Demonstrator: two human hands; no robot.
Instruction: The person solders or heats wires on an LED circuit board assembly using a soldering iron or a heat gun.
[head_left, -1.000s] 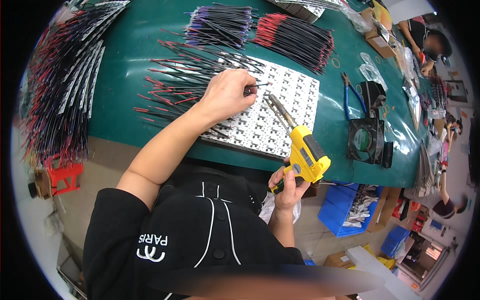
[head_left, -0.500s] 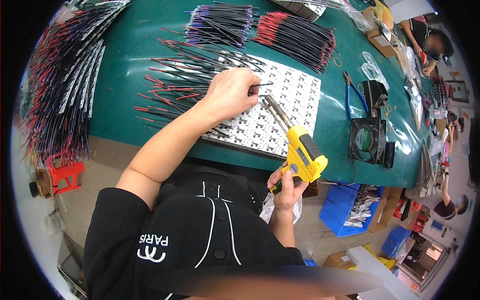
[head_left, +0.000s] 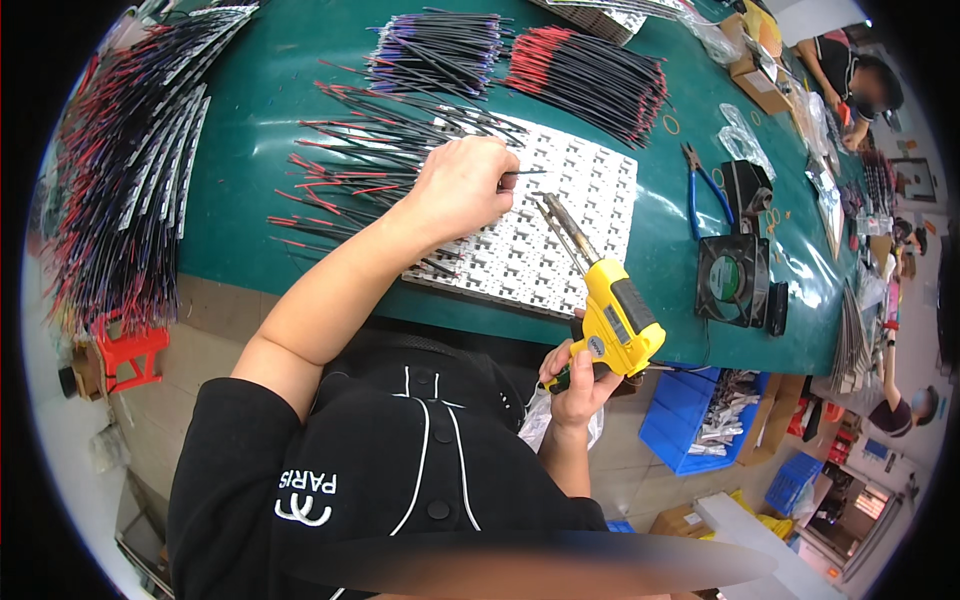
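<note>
My left hand [head_left: 455,190] rests over a panel of white circuit boards [head_left: 610,185], its thumb and fingers pinching a thin black wire [head_left: 531,172] whose end points right. In my right hand [head_left: 578,388] is a yellow soldering gun [head_left: 617,318], gripped by its handle. The gun's metal tip hovers over the boards, a little nearer to me than the wire's end and apart from it. Red-tipped black wires [head_left: 350,170] fan out leftward from the panel. My left hand hides part of the boards and the wire's far end.
Bundles of purple-tipped wires [head_left: 435,50] and red-ended black wires [head_left: 590,85] lie at the back. Wired boards [head_left: 150,170] are stacked at the left. Blue-handled cutters [head_left: 712,195] and a black fan [head_left: 733,280] sit at right. A co-worker [head_left: 850,75] is at far right.
The soldering gun has shifted slightly right and toward me, and its tip has drawn away from the wire. My left hand has stayed nearly in place.
</note>
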